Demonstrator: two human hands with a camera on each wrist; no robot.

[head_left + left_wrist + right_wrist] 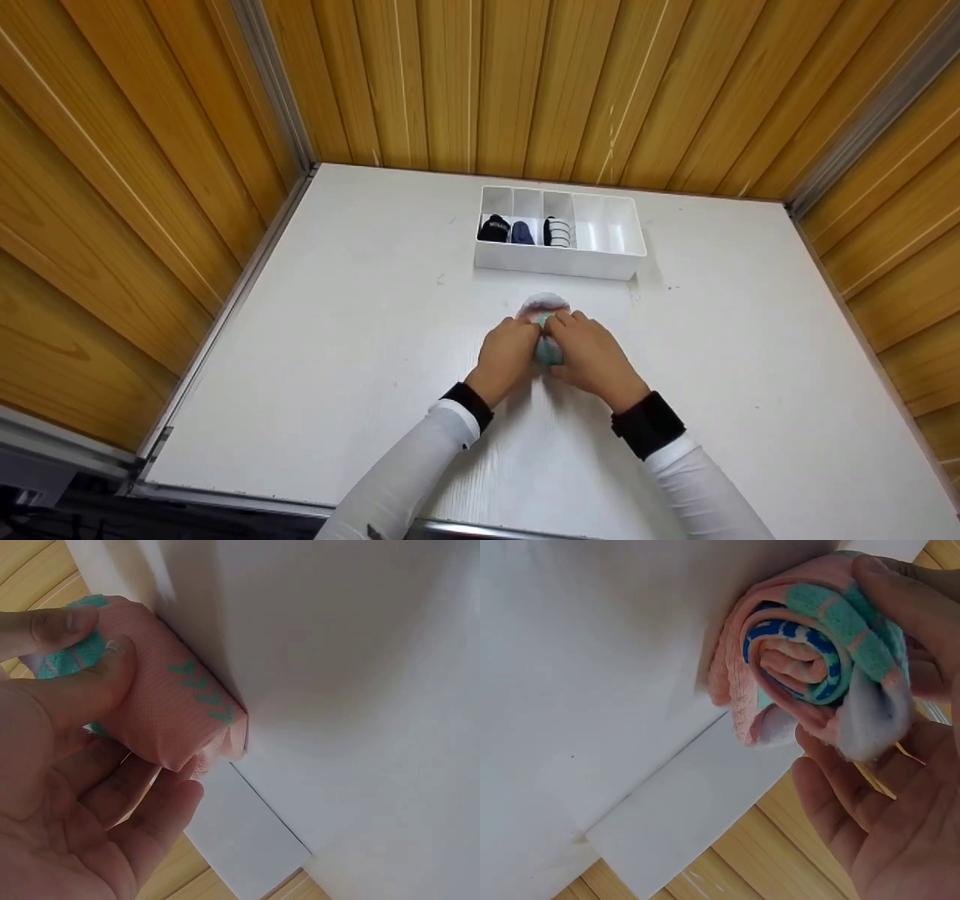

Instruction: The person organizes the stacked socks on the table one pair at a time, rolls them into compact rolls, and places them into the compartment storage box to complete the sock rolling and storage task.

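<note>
A pink sock bundle with green and pale grey parts (550,352) is rolled up on the white table, between both hands. In the left wrist view, the left hand (82,727) grips one end of the pink roll (161,682), thumb on top and fingers beneath. Green chevron marks run along its side. Seen from the right wrist, the right hand (900,757) holds the other end, its thumb over the green striped part. The spiral end of the roll (802,664) shows pink, green and blue layers, with a loose pink edge hanging at one side.
Beyond the hands stands a white divided box (555,261). Its compartments hold a black rolled item (494,229), a navy one (522,233) and a black one with white stripes (558,232). Wood-patterned panels (502,90) wall the table at the back and sides.
</note>
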